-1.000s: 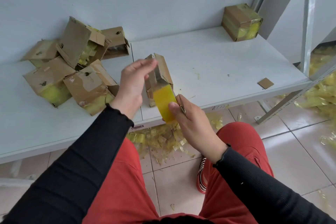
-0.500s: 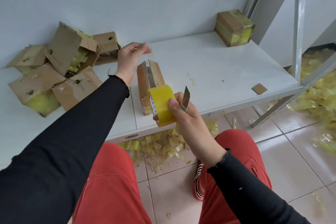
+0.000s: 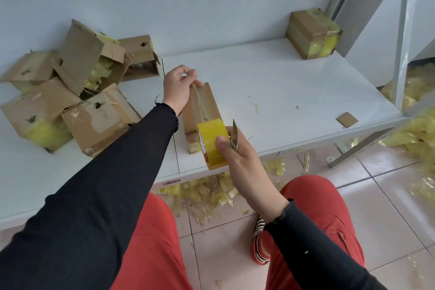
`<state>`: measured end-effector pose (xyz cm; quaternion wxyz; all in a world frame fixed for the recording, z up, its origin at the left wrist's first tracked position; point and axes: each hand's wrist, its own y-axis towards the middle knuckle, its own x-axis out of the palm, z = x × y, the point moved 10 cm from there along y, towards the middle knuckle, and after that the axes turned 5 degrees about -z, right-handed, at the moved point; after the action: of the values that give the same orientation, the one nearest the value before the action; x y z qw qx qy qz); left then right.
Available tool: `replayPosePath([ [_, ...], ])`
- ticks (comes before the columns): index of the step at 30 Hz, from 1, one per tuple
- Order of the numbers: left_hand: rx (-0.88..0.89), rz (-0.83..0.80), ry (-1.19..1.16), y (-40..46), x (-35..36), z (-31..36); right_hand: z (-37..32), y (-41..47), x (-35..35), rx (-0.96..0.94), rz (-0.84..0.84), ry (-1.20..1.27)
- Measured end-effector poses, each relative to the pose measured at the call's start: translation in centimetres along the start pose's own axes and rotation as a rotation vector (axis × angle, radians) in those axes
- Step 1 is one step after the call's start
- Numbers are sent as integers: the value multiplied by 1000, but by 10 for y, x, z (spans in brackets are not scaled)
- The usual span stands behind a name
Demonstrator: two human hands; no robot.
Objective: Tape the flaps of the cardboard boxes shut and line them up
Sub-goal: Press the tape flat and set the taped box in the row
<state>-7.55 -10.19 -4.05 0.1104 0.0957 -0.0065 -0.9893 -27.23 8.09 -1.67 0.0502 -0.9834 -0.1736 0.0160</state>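
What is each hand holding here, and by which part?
Right hand grips the tape roll around its rim, plus a knife by its handle. Left hand rests on the box, fingers pinched.

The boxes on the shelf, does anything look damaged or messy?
Yes. The piled boxes at the left lie tumbled at odd angles, with holes torn in the cardboard and flaps open. Yellow tape scraps litter the floor under the shelf.

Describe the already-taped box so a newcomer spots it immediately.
Start at the white shelf and follow it to its far right corner by the wall. The cardboard box there stands alone, closed and wrapped in yellow tape, unlike the torn open boxes heaped at left.
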Motion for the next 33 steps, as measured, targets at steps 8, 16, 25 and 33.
replayPosePath([
  [8,6,52,-54,4,-2,-7,16,1,1,45,36,-59],
  [16,-47,158,-24,3,-12,-16,27,-3,-4,24,84,-131],
  [25,-468,-37,-12,9,1,-47,41,5,-7,49,38,-93],
  [33,-758,-350,223,11,12,-63,58,6,-9,-58,-34,-48],
])
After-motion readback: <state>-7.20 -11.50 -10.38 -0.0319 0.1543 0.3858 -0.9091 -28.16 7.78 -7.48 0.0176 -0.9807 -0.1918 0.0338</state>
